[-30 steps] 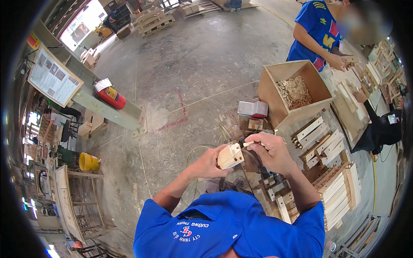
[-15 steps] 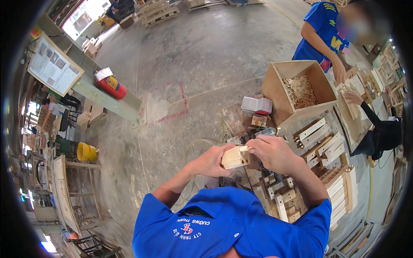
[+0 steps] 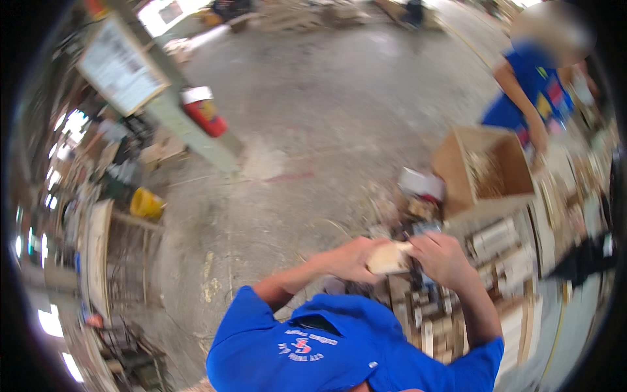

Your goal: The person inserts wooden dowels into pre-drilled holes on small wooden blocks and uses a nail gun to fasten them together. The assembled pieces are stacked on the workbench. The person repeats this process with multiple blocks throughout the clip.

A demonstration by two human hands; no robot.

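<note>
My left hand [image 3: 353, 260] is closed round one end of a pale wooden block [image 3: 389, 259], held in front of my chest. My right hand [image 3: 442, 259] is at the block's other end, its thumb and fingers pinched on a small pale wooden dowel [image 3: 408, 247] at the block's upper corner. Blur and the fingers hide most of the dowel, and whether it sits in a hole cannot be made out. Below the hands lie several short wooden pieces [image 3: 439, 333].
A plywood box [image 3: 457, 189] holding small wooden bits stands ahead right, beside a co-worker in blue [image 3: 499, 111]. Stacked wooden strips [image 3: 513, 330] lie at the right. A fire extinguisher [image 3: 208, 116] hangs on a post; a yellow bucket [image 3: 146, 203] is at left.
The view has swung and blurred, so the surroundings sit further right. Both hands still hold the block and dowel together, slightly lower and further right in the picture.
</note>
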